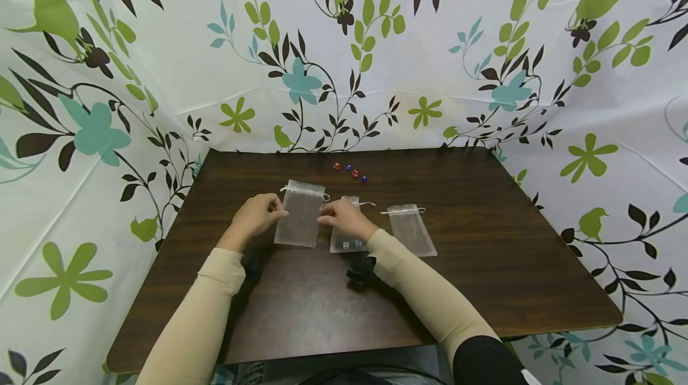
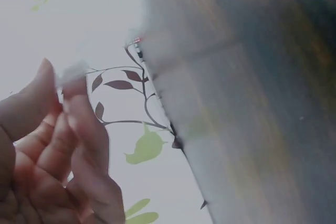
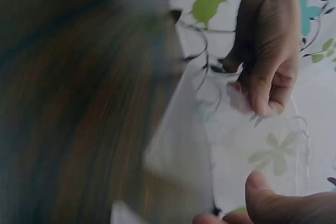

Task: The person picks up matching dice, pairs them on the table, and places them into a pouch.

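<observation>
Three sheer white drawstring pouches are in the head view. My left hand [image 1: 259, 213] pinches the left edge of the leftmost drawstring pouch [image 1: 301, 218], which stretches toward my right hand. In the right wrist view the left thumb and fingers [image 3: 265, 85] bunch the mesh. My right hand [image 1: 348, 218] has its fingertips right at that pouch's right edge, thumb and finger apart. Its forearm side passes over the middle pouch [image 1: 337, 240], where two small whitish dice [image 1: 352, 244] show near the bottom. The right-hand pouch [image 1: 412, 231] lies flat on the table.
Small red dice [image 1: 355, 173] and blue dice [image 1: 364, 179] lie loose toward the back of the dark wooden table [image 1: 484, 224]. A patterned white cloth [image 1: 376, 110] hangs behind and along the sides. A dark wrist device [image 1: 361, 269] hangs under the right sleeve.
</observation>
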`<state>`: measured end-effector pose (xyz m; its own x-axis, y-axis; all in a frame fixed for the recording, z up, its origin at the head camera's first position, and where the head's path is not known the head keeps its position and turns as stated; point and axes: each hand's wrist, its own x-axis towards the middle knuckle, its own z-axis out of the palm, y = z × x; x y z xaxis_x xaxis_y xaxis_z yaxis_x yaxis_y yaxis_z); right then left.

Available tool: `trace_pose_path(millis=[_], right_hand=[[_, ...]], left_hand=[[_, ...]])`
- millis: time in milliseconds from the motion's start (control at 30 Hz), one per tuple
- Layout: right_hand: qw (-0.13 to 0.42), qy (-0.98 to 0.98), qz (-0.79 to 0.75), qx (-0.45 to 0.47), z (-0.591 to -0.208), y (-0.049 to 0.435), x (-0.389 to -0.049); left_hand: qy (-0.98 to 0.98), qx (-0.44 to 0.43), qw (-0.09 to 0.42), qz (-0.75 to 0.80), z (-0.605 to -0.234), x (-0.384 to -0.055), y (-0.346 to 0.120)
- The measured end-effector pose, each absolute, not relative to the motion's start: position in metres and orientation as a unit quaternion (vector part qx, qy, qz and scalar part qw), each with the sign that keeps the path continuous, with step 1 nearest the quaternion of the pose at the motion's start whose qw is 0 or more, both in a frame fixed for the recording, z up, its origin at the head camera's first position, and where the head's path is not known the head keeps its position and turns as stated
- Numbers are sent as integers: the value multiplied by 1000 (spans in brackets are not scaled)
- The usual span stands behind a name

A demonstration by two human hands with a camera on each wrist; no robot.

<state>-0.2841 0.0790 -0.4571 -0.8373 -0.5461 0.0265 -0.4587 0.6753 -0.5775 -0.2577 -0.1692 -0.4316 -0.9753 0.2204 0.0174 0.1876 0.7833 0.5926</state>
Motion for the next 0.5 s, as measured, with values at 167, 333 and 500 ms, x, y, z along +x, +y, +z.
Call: trace_pose_path(millis=[167,333,500], right_hand=[[92,876,-396,-259,-459,69,-282],[53,852,-454,-254,-456,64,-278],[-10,881,-378,-285,-457,64,-274]], left_hand=[[924,133,-26,358,-436,-256,-174],[919,143,-76,359,-439,-254,-183],[932,147,-77,321,-442,-252,-190]])
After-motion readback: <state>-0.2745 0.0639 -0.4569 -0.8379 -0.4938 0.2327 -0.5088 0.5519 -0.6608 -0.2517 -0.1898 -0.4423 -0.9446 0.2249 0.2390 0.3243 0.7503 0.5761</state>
